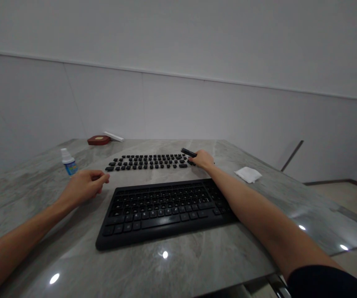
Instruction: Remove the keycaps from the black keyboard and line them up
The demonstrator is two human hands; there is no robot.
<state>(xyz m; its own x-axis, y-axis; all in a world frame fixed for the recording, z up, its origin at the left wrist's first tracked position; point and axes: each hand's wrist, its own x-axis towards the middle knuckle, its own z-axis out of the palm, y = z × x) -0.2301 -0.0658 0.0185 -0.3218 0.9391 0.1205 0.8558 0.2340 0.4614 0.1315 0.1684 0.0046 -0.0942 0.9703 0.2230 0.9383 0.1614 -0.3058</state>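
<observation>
A black keyboard [161, 221] lies on the table in front of me. Its lower rows carry keycaps, while the upper rows show bare key sockets. Behind it, loose black keycaps [150, 166] are laid out in several rows. My right hand [203, 159] is at the right end of these rows, its fingers closed around a slim black brush-like tool [189, 152] that points left; the tip is too small to make out clearly. My left hand [87, 185] rests left of the keyboard, fingers loosely curled, with nothing visible in them. Close behind it stands a spray bottle [69, 162] with a white top.
On the grey marbled table [129, 269], a folded white tissue [248, 174] lies to the right. A red-brown box [98, 140] and a white flat bar [114, 136] sit at the back left. A pale wall [178, 107] rises behind the table.
</observation>
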